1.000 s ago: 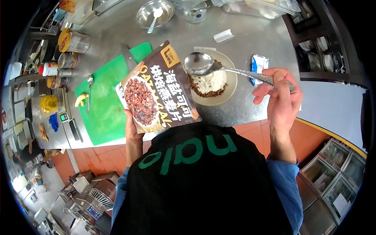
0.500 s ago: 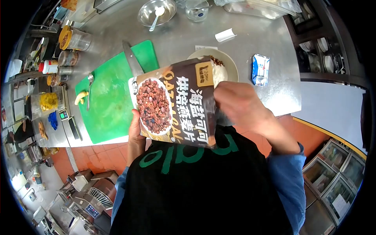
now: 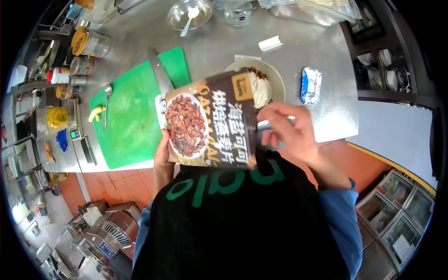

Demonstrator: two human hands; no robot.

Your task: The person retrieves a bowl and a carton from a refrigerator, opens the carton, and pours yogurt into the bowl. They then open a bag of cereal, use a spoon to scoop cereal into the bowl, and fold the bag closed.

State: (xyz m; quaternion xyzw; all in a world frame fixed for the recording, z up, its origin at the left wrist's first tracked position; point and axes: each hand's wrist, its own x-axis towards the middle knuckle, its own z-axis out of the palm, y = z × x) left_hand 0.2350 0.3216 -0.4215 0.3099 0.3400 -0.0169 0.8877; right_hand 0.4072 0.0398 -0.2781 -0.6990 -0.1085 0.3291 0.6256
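Note:
My left hand point(image 3: 163, 153) grips the lower left edge of a brown cereal bag point(image 3: 219, 107), its fingers mostly hidden behind it. The bag is tilted, with a picture of a bowl of cocoa oat clusters on its front. At its right edge is my right hand point(image 3: 291, 130), fingers curled and seemingly pinching the bag's mouth. Something silvery shows beside these fingers; I cannot make out whether it is bag foil. Behind the bag, partly covered, sits a pale bowl point(image 3: 278, 79) holding a creamy white food point(image 3: 261, 88) and brown clusters point(image 3: 256, 73).
Left of the bag lies a green cutting board point(image 3: 126, 116) with a knife point(image 3: 161, 74), a small spoon point(image 3: 107, 105) and a banana piece point(image 3: 96, 113). A metal bowl point(image 3: 175, 18), a glass cup point(image 3: 238, 18), a blue-white carton point(image 3: 310, 86) and a scale point(image 3: 87, 150) stand around.
My right hand has shifted slightly down along the bag's edge, and its fingers show more clearly. The bag has tilted a little, uncovering more of the white food in the bowl.

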